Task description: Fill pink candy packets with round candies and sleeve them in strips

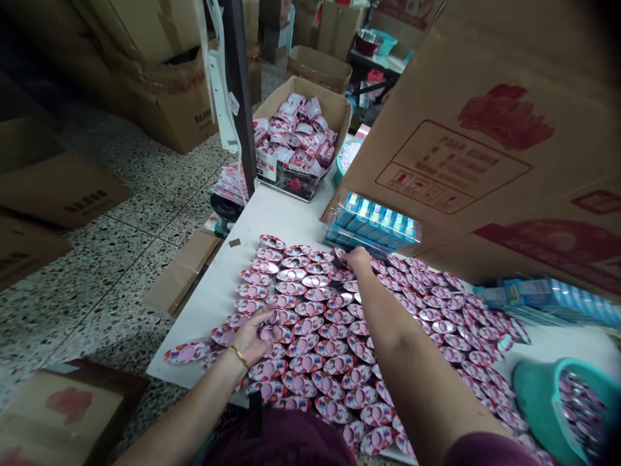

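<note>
Many oval printed packs [305, 325] in red, white and pink stand in close rows on the white table [286, 213]; most have a pink round disc in the middle of the top. My left hand [256, 338], a gold bangle at its wrist, is palm up above the left rows, fingers curled round a few small round pieces [266, 331] with pink and dark, shiny faces. At the far row, my right hand [359, 259] reaches down onto an oval pack [340, 254] with its fingers closed. Its fingertips are partly hidden, so whether they grip anything is unclear.
Clear-wrapped blue boxes [373, 223] lie behind the rows, against a big carton [466, 149]. A teal bucket [543, 395] of small round pieces stands at right. An open box [303, 139] of wrapped packs sits at the far end, beside a dark post [241, 84].
</note>
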